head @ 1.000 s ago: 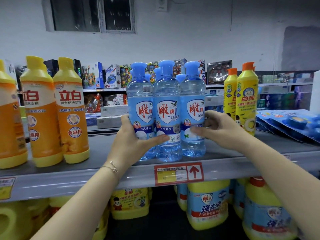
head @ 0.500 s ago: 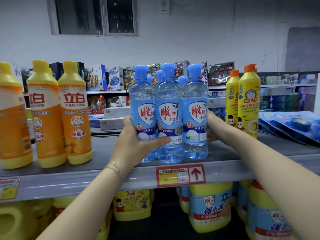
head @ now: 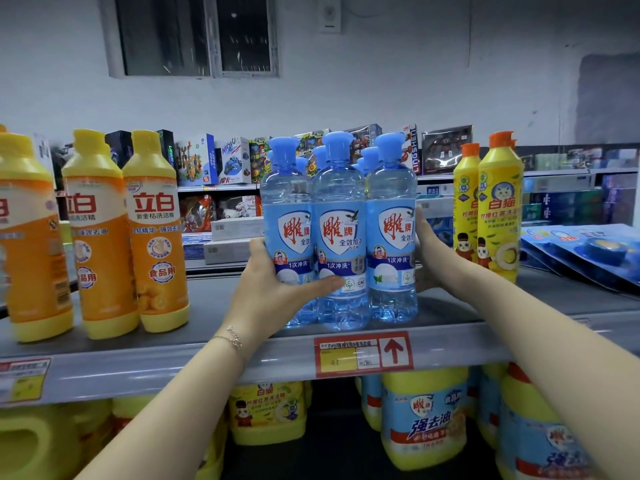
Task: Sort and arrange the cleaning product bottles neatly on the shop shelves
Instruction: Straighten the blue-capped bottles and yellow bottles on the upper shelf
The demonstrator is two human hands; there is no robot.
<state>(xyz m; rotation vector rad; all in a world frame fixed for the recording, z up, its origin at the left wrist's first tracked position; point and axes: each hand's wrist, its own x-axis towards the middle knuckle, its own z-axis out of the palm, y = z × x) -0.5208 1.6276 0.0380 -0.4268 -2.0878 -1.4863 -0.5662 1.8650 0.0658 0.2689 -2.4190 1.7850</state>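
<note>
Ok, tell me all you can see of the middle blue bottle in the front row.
The middle blue bottle is clear, ribbed plastic holding pale blue liquid, with a light blue cap and a blue label bearing a white shield and red characters. It stands upright at the front edge of the grey shelf, pressed between two matching bottles, more blue caps behind. The left hand wraps the neighbouring bottle, its thumb lying across this one's lower label. The right hand does not visibly touch it.
</note>
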